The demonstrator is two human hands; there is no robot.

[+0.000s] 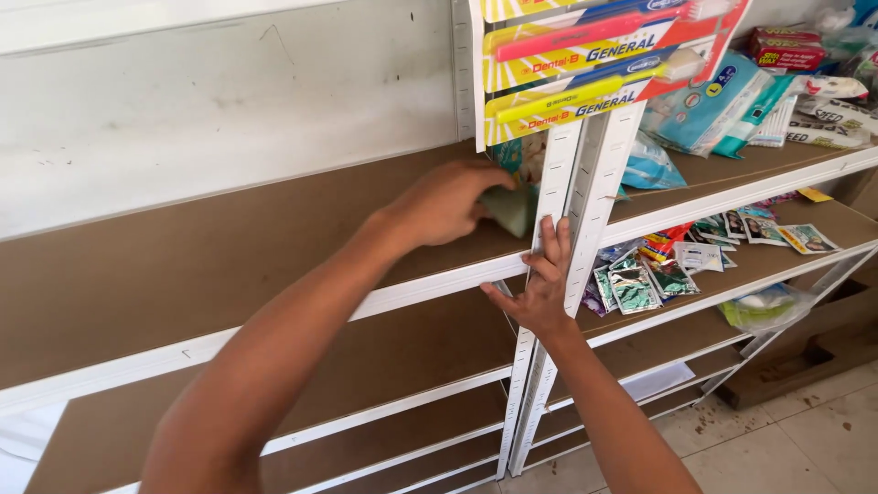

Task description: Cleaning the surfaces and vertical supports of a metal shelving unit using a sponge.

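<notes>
The left hand (445, 203) reaches across the brown shelf board (229, 265) and presses down on a small green cloth (508, 209), fingers curled over it so that only its right-hand corner shows. The cloth lies on the board at its right end, just beside the white perforated upright (556, 210) where 2 shelving bays meet. The right hand (541, 284) is nearly flat and holds nothing loose; its fingers lie against that upright and the white front lip of the shelf (430, 284), as if bracing.

The cloth looks soft, light and limp. I judge it would bunch and fold under the palm rather than keep its shape, so it is best gathered in the whole hand or pinned flat under the fingers, not pinched at 1 corner. It should not slip on the board, which looks like matte pressed fibreboard, dull and slightly rough.

The frame is painted metal, smooth and hard, with rows of small slots. Above hangs a glossy card of toothbrushes (585, 64) in yellow, pink and blue. To the right, the lower shelf carries small shiny sachets (640, 284), and the upper one holds soft plastic packets (722, 110).
</notes>
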